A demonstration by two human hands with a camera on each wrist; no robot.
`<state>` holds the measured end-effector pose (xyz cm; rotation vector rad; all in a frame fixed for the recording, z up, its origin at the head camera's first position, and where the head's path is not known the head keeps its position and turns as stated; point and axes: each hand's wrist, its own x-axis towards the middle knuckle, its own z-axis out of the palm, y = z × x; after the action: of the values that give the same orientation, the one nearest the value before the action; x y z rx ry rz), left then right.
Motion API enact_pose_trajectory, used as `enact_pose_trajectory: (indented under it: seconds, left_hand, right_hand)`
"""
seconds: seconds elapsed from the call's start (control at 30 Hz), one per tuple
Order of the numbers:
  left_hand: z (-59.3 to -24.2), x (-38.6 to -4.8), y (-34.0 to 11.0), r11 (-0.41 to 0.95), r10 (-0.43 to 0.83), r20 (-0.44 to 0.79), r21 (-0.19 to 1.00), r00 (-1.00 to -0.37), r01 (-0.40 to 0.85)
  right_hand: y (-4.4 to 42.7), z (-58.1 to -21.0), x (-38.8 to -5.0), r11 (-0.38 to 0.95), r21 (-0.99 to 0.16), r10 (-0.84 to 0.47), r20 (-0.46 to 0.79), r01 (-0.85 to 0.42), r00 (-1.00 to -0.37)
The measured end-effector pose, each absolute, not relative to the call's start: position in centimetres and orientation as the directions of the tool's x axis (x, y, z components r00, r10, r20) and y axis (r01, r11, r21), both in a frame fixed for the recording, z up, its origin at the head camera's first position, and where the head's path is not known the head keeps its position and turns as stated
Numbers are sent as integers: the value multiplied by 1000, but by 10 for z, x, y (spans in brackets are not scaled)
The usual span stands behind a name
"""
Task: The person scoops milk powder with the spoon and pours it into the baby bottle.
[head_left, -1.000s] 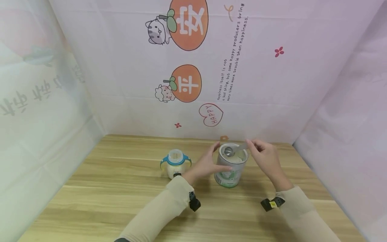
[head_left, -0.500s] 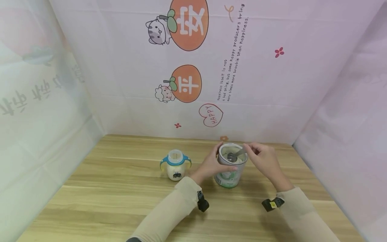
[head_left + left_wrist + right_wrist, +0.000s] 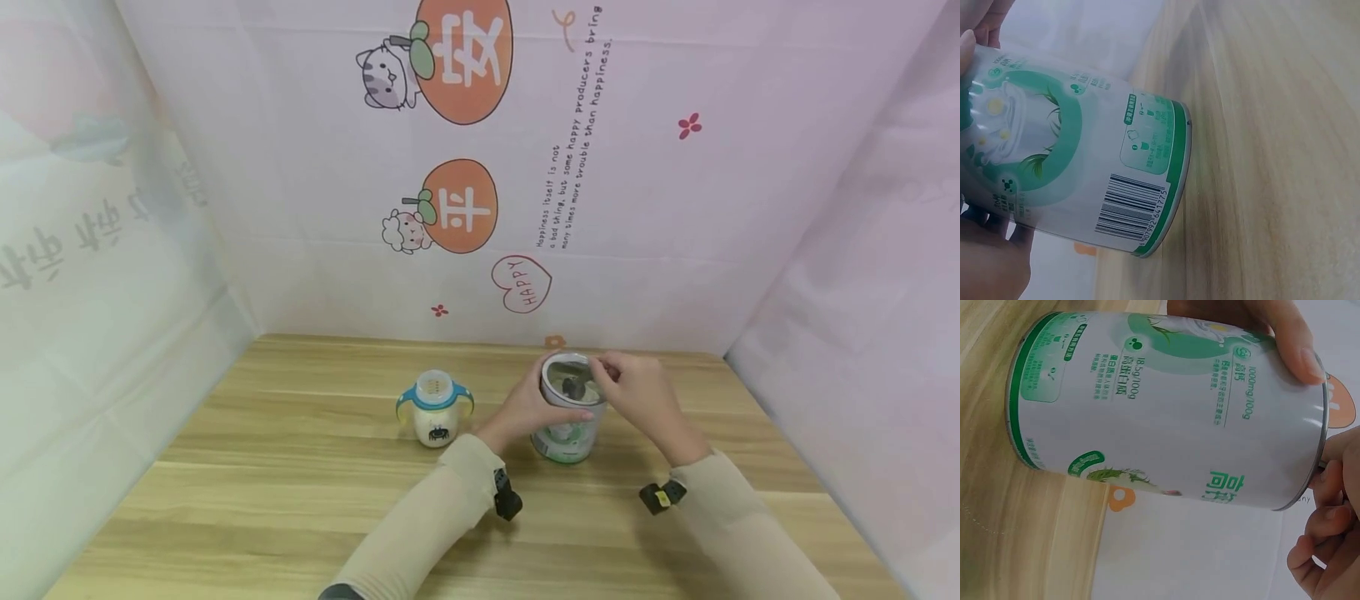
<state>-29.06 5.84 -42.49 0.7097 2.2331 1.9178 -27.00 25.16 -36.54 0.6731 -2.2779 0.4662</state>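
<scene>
A white and green milk powder can (image 3: pixel 564 439) stands upright on the wooden table. My left hand (image 3: pixel 523 410) grips it around the side, thumb across the front and fingers behind. At the can's right rim, my right hand (image 3: pixel 641 398) pinches the handle of a scoop. The dark round bowl of this scoop (image 3: pixel 574 388) sits inside the can, against pale powder. The right wrist view shows curled right fingers (image 3: pixel 1329 525) beside the can's mouth, where the scoop is mostly hidden. Printed text and a barcode (image 3: pixel 1130 206) appear on the can in the left wrist view.
Left of the can stands a baby bottle (image 3: pixel 435 421) with blue handles and a clear top. A printed cloth (image 3: pixel 637 292) hangs right behind the table's back edge, with more cloth at both sides. Bare wood (image 3: pixel 300 467) lies in front and to the left.
My right hand has shifted left over the rim, and the scoop has gone lower into the can. My left wrist has moved right, its hand still holding the can. The bottle has stayed put.
</scene>
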Motion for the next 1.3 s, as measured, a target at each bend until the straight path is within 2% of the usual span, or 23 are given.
enact_pose_trajectory:
  seconds: [0.2,0.43,0.57,1.0,1.3]
  left_hand:
    - [-426,-293,58,128,429,202,952,-880,280]
    - [-428,-296,58,97,441,207,956,-873,276]
    - [-428,-297,57,89,450,213,956,-867,280]
    - [-429,-299,55,96,454,223,950,-863,296]
    - [-428,-297,54,147,466,204,942,-861,303]
  right_hand:
    - [244,-359,-269,846,-92,-341,665,-526,-664]
    - [232,-352,-266,921,-83,-277,549,-381,-788]
    - [223,-349,-266,944,-55,-254,507,-324,-824]
    - [202,-354,-276,947,-82,-221,537,-311,-814]
    - [197,-359,-276,922,-51,-293,558,-384,-777]
